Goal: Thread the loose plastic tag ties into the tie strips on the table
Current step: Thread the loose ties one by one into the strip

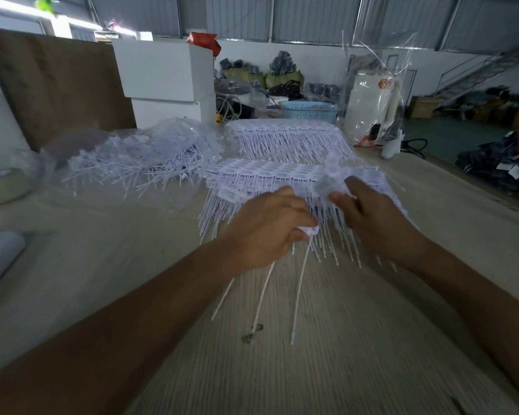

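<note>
three loose white plastic ties (pixel 300 295) hang from the left hand (pixel 267 226), whose curled fingers pinch their flat heads over the near tie strip (pixel 270 175) at mid-bench. the right hand (pixel 363 211) pinches that strip's right part, lifting it. a second strip (pixel 282 136) lies behind; a clear bag of loose ties (pixel 138 157) sits left. blue basket (pixel 309 110) at the far edge.

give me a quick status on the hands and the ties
Left hand grips a few loose ties, tails hanging. Right hand pinches the near tie strip. Nothing blocking; loose pile sits left.
</note>
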### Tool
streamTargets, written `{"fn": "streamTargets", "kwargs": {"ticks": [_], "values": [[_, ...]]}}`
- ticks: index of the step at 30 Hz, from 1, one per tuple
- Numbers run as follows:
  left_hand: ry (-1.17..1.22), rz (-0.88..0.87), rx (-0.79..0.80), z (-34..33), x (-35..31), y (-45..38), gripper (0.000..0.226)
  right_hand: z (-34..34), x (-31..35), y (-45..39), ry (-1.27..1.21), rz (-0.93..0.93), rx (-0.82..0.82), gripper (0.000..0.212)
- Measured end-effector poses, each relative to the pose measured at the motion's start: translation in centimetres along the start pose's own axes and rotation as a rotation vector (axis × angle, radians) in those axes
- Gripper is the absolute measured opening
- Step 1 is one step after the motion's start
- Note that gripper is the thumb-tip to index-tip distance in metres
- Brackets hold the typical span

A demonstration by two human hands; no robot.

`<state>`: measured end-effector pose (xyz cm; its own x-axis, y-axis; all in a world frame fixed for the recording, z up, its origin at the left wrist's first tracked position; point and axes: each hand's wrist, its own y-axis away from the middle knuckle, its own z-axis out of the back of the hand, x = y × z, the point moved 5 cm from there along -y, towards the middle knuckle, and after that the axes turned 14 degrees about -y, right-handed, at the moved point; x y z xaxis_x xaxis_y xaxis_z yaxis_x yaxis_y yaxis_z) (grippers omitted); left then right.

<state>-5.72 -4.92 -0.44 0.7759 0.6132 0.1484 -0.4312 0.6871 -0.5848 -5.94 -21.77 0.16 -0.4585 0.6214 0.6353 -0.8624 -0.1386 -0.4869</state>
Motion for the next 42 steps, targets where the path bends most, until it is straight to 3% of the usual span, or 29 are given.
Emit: {"fn": "streamTargets", "kwargs": {"ticks": [2, 4, 7, 10, 13, 17, 22, 33, 38, 42], "values": [[0.100, 0.030, 0.016, 0.0, -0.5, -0.4, 0.019, 1.3, 0.0, -0.3, -0.097, -0.041, -0.103, 0.030], [0.221, 0.154, -0.069, 0.5, 0.1, -0.8, 0.018, 1.3, -0.1, -0.1, -0.323, -0.150, -0.113, 0.037], [0.326, 0.325, -0.171, 1.2, 1.4, -0.7, 0.025, -0.4, 0.0, 0.6, -0.605, -0.332, 0.034, 0.044], [0.434, 0.316, -0.189, 1.3, 0.8, -0.5, 0.019, -1.6, 0.8, 1.0, -0.690, -0.364, 0.222, 0.043], [0.463, 0.302, -0.173, 1.5, 0.6, -0.7, 0.014, -1.4, 0.7, 1.0, -0.747, -0.392, 0.220, 0.039], [0.332, 0.255, -0.093, 1.4, 1.4, -0.6, 0.027, -0.7, -0.1, 0.5, -0.759, -0.418, 0.104, 0.038], [0.157, 0.305, -0.020, 0.3, 2.0, -0.3, 0.028, -0.9, -0.1, 0.6, -0.780, -0.411, 0.114, 0.038], [0.247, 0.271, -0.142, 1.1, 1.9, -0.6, 0.015, -0.5, 0.8, 0.6, -0.652, -0.233, 0.092, 0.035], [0.377, 0.313, -0.085, 0.9, 1.8, -0.7, 0.018, 0.4, 2.0, 0.4, -0.304, -0.024, 0.017, 0.040], [0.475, 0.395, -0.122, 1.1, 2.1, -0.7, 0.013, 0.2, 1.1, 0.4, -0.551, -0.200, 0.026, 0.041]]}}
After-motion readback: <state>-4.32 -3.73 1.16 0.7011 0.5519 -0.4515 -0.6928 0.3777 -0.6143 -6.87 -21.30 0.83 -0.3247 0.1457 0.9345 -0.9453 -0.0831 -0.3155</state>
